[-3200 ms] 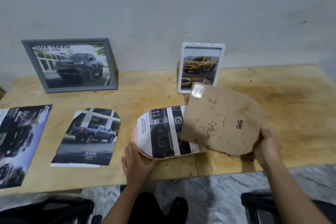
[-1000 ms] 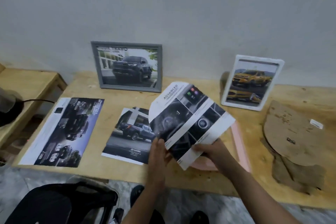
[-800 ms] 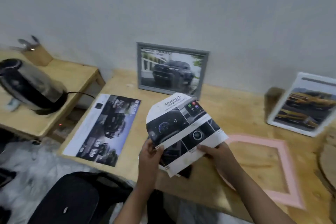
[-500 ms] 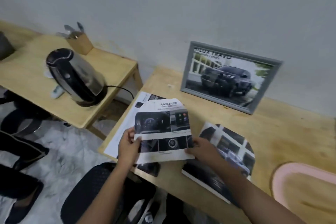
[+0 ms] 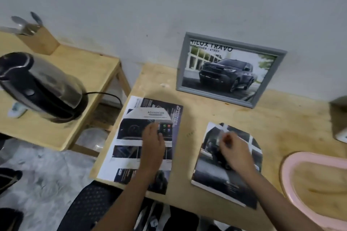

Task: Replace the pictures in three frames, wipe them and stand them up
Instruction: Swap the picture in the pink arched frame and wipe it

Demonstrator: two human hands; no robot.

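The removed dashboard picture [image 5: 150,116], headed "ADVANCED", lies flat on a dark brochure [image 5: 174,137] at the table's left end. My left hand [image 5: 153,145] rests on it with its fingers spread flat. To the right lies an arch-cut truck picture [image 5: 231,180]. My right hand [image 5: 234,149] is over its upper half with curled fingers; motion blur hides whether they pinch the paper. The empty pink frame [image 5: 287,163] lies flat at the lower right. A grey frame [image 5: 232,70] with a dark truck picture stands against the wall.
A corner of the white frame [image 5: 340,134] shows at the right edge. On a lower side table [image 5: 78,65] to the left stand a steel kettle [image 5: 40,88] with its cord and a wooden knife block [image 5: 38,40]. A black chair [image 5: 90,210] is below the table edge.
Both hands carried the dashboard picture left and laid it on the brochure. My right hand let go of it and moved onto the truck picture. The view swung left.
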